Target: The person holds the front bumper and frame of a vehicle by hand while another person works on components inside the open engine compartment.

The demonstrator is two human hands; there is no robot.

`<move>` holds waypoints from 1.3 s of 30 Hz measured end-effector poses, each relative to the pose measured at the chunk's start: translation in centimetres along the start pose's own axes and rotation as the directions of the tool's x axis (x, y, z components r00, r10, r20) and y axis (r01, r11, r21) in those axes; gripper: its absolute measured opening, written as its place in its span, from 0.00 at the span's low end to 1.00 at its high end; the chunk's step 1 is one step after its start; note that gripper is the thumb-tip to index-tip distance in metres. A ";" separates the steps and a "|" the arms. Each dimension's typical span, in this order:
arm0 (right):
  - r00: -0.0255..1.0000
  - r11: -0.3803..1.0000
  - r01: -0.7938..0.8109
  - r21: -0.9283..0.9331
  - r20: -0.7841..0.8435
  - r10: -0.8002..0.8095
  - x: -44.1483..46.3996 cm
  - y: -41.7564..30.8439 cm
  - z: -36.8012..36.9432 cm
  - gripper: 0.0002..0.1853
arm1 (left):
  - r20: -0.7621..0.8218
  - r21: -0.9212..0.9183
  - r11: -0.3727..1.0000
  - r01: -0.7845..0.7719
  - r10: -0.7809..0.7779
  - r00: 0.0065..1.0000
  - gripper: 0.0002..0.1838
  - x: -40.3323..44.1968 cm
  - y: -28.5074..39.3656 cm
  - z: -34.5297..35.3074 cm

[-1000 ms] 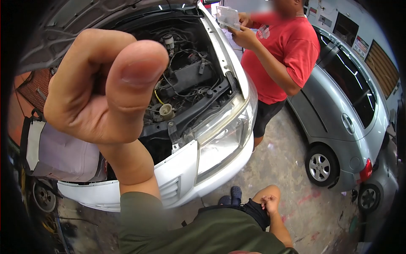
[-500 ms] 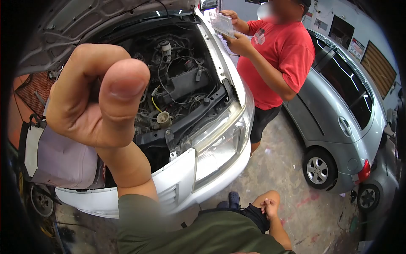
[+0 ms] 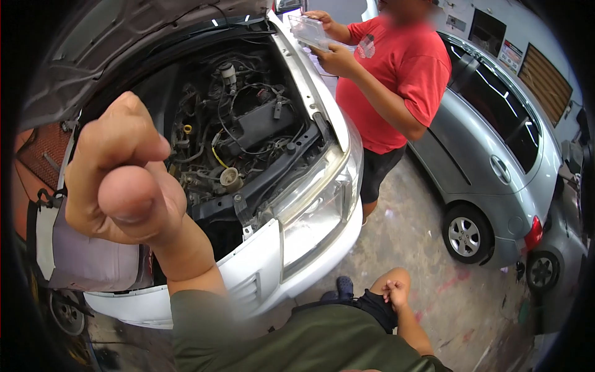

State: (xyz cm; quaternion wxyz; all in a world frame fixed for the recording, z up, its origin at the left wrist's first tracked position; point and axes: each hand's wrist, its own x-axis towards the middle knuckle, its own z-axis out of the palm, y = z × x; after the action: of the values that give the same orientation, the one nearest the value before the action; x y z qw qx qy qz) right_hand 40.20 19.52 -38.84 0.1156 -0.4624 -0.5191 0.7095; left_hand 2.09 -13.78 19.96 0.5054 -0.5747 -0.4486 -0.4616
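Observation:
My left hand [image 3: 127, 180] is raised close to the camera at the left, in front of the engine bay [image 3: 248, 124] of a white vehicle. Its fingers are curled in and the thumb points toward the camera; nothing shows in its grip. Lower down, my right hand [image 3: 394, 292] rests by my thigh and black shorts, fingers loosely bent together, with no object seen in it. A grey-mauve padded cover [image 3: 93, 254] lies over the vehicle's front, partly behind my left hand.
A person in a red shirt [image 3: 387, 87] stands beside the white fender, holding a clear plastic case [image 3: 310, 32] in both hands. The hood [image 3: 124, 43] is raised. A silver car [image 3: 483, 136] is parked at the right. The headlight [image 3: 316, 223] faces my side.
My left hand has turned and moved slightly down and left, its thumb now lower. The whole view has shifted a little. My right hand stays by my thigh.

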 end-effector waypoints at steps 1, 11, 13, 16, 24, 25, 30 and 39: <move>1.000 1.000 -0.001 0.003 -0.006 0.001 -0.1 -0.1 0.1 0.13 | -0.016 -0.011 1.000 0.011 -0.011 1.000 0.36 0.0 0.1 0.4; 0.999 0.997 0.009 0.076 -0.040 -0.006 -0.3 1.0 -0.2 0.11 | -0.018 -0.034 0.999 -0.021 0.020 1.000 0.32 -0.3 -0.3 2.7; 0.999 0.996 0.003 0.092 -0.039 0.001 -0.4 1.2 -0.5 0.11 | -0.003 -0.057 0.998 -0.041 0.041 0.999 0.31 -0.3 -0.4 2.7; 0.999 0.995 -0.007 0.100 -0.049 0.012 -0.8 1.4 -0.7 0.11 | 0.022 -0.076 0.996 -0.037 0.039 0.999 0.29 -0.1 -0.1 2.9; 0.999 0.996 -0.001 0.088 -0.046 0.005 -2.2 1.2 -0.9 0.11 | -0.002 -0.113 0.993 -0.023 0.023 1.000 0.26 0.1 0.1 2.8; 0.999 0.997 -0.007 0.079 -0.043 0.010 -2.2 1.2 -0.9 0.11 | -0.014 -0.111 0.994 -0.019 0.017 1.000 0.26 0.2 0.1 2.6; 0.999 0.997 -0.049 0.054 -0.020 0.050 -1.9 1.2 -0.7 0.10 | 0.077 -0.025 1.000 0.001 0.001 0.997 0.29 0.7 1.1 1.4; 0.998 0.997 -0.067 0.025 0.019 0.067 -1.0 0.8 0.1 0.10 | 0.295 -0.027 0.998 0.052 -0.042 0.955 0.34 1.4 1.9 -1.4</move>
State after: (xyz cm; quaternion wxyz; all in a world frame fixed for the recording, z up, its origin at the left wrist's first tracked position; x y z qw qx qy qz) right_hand 40.96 18.49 -38.94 0.0931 -0.4717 -0.4953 0.7236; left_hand 4.07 -15.28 21.14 0.4119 -0.6347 -0.5244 -0.3904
